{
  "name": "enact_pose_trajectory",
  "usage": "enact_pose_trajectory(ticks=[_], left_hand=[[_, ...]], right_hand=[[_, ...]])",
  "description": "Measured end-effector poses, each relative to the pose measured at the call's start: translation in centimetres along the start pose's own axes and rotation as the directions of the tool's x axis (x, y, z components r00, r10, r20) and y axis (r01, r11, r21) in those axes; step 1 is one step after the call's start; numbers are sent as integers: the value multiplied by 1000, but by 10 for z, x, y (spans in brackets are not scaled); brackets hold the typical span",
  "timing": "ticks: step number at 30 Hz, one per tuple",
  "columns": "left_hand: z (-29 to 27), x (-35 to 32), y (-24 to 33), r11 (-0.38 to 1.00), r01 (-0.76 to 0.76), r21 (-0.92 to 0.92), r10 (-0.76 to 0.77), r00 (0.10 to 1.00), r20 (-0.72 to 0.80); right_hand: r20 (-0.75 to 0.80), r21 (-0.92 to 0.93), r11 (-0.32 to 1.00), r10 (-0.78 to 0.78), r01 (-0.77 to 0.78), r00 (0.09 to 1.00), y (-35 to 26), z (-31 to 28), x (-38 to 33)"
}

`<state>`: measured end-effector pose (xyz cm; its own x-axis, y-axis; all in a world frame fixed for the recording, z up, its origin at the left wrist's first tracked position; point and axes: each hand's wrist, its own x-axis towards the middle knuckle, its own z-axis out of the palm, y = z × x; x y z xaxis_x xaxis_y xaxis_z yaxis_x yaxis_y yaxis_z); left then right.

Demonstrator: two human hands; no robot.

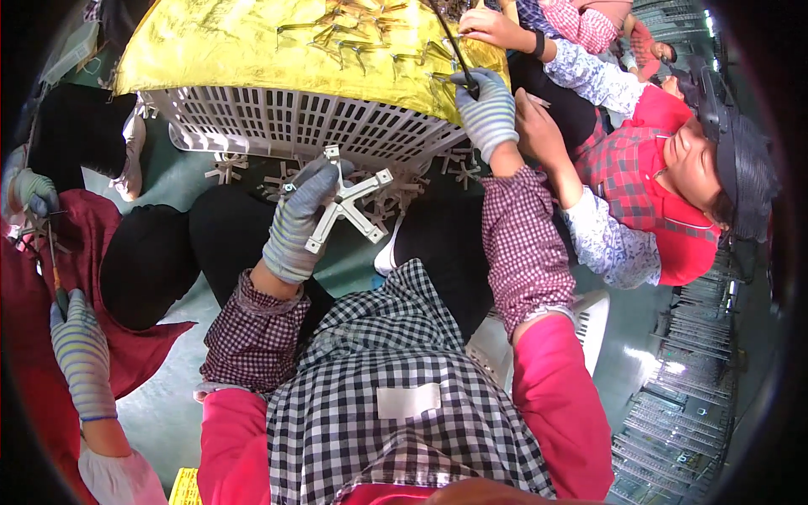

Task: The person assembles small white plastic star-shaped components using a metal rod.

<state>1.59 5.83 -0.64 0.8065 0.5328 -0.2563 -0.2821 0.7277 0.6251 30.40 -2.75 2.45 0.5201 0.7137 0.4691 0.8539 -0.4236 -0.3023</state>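
My left hand (299, 220), in a grey knit glove, grips a white cross-shaped plastic part (349, 204) held above my lap. My right hand (486, 108), also gloved, reaches forward to the yellow sheet (227, 42) and is closed on a thin dark rod-like tool (450, 42) that slants up and away. Several gold-coloured metal pieces (362, 38) lie on the sheet just left of that hand. The sheet covers a white slotted plastic crate (286, 126).
More white cross-shaped parts (421, 181) lie on the green floor below the crate. A person in a red plaid top (640, 181) sits at my right, a bare hand beside mine. Another person's gloved hands (80, 353) hold a tool at the left.
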Motion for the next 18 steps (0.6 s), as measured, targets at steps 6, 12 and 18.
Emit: enact_pose_trajectory(ticks=[6, 12, 18], left_hand=[[13, -3, 2, 996, 64, -59, -59, 995, 75], [25, -9, 5, 993, 116, -34, -116, 993, 13], [14, -7, 2, 995, 96, 22, -97, 994, 47]], right_hand=[[168, 29, 994, 101, -108, 981, 15, 1, 18], [312, -201, 979, 83, -20, 946, 12, -10, 25], [371, -215, 977, 71, 11, 926, 3, -17, 31]])
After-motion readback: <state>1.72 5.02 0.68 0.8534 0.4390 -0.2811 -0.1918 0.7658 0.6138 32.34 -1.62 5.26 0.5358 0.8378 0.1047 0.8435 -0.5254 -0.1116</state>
